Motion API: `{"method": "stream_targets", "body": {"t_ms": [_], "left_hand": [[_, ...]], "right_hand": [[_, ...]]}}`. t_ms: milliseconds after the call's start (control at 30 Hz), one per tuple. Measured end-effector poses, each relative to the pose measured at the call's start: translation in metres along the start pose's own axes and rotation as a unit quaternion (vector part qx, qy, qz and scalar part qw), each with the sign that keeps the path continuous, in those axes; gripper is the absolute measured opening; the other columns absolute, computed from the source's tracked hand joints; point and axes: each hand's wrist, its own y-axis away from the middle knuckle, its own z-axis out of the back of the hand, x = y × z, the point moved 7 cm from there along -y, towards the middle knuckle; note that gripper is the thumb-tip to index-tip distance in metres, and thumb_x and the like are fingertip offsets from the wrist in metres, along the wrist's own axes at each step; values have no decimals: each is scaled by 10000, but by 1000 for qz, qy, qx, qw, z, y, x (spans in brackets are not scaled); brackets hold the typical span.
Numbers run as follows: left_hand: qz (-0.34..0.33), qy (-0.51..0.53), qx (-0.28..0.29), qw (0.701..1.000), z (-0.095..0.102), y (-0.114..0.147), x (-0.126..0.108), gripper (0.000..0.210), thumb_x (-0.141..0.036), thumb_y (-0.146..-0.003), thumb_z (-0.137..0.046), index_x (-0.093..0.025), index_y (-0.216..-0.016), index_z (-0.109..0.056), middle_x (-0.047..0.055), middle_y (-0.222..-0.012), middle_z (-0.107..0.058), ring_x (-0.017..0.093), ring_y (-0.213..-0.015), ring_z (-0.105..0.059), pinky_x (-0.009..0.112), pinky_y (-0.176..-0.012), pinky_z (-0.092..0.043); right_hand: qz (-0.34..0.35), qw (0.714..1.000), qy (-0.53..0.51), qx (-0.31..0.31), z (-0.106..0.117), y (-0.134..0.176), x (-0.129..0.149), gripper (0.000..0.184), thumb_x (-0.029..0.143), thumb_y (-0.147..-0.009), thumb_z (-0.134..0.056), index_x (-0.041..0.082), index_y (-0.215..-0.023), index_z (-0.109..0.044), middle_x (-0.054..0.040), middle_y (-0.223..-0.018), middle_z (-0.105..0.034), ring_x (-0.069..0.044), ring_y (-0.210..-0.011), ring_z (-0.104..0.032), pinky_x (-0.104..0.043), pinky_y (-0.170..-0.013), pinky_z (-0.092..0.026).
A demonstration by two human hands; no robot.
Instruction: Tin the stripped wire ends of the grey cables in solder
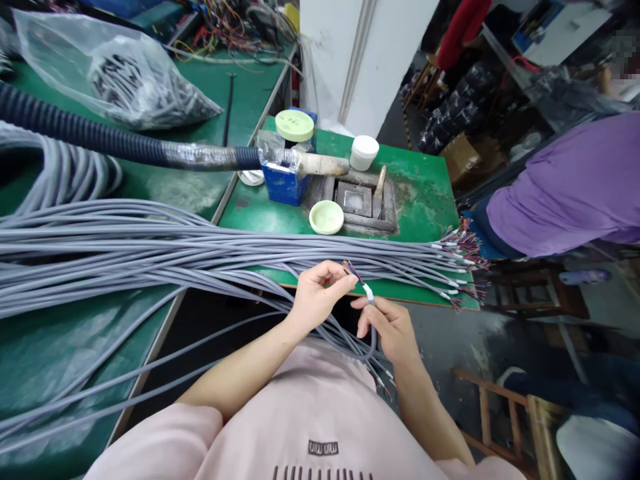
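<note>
My left hand (320, 293) pinches the thin coloured wires (353, 269) that come out of a grey cable's end. My right hand (393, 325) is closed on that same grey cable (373, 337), just below the white band (369, 293) around it. The cable bends down in a loop under my right hand. Beyond my hands a thick bundle of grey cables (240, 243) lies across the bench, its stripped, coloured ends (467, 247) at the right edge. Further loose cables hang between the bench and my body.
A solder pot (354, 199) is set in the green bench (425, 173). Around it stand a pale green dish (327, 217), a white tub (364, 153), a blue box (285, 183) and a black hose (200, 155). A person in purple (570, 180) is at the right.
</note>
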Motion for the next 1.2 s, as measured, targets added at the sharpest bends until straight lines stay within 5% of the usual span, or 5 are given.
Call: {"method": "stream_targets", "body": {"t_ms": [233, 433, 900, 1067, 1200], "left_hand": [[-65, -85, 7, 994, -8, 14, 2, 209, -345, -690, -767, -178, -623, -662, -17, -532, -558, 76, -485, -409, 222, -469, -338], [-41, 10, 14, 999, -10, 11, 4, 272, -387, -679, -782, -176, -603, -629, -3, -565, -617, 97, -514, -517, 231, -510, -408], [7, 107, 11, 994, -4, 0, 21, 298, -433, -665, -788, -169, -682, -648, -12, -586, -640, 93, -536, -557, 226, -555, -464], [-131, -109, 10, 985, 14, -8, -9, 197, -365, -774, -699, -176, -740, -656, 4, -671, -661, 113, -613, -558, 256, -616, -451], [-303, -365, -14, 880, 34, -8, -29, 107, -267, -864, -600, -198, -808, -659, 13, -741, -690, 151, -727, -569, 315, -713, -406]], "right_hand": [[24, 998, -40, -48, 6, -19, 6, 293, 424, -873, -579, 170, -812, -711, 53, -384, -484, -96, -392, -416, -250, -497, -351], [122, 983, -22, -138, 14, -19, 25, 143, 317, -849, -623, 224, -847, -731, 19, -590, -616, -128, -555, -555, -275, -596, -456], [250, 957, 97, -112, 5, -39, 70, 69, 220, -824, -652, 241, -798, -712, -19, -763, -657, -166, -733, -592, -306, -663, -476], [277, 937, 188, -102, 4, -73, 92, 87, 233, -815, -644, 204, -739, -676, 10, -684, -602, -135, -655, -553, -272, -625, -437], [247, 918, 301, -82, 3, -122, 103, 151, 256, -795, -623, 178, -679, -677, 11, -641, -606, -117, -588, -524, -251, -580, -391]]}}
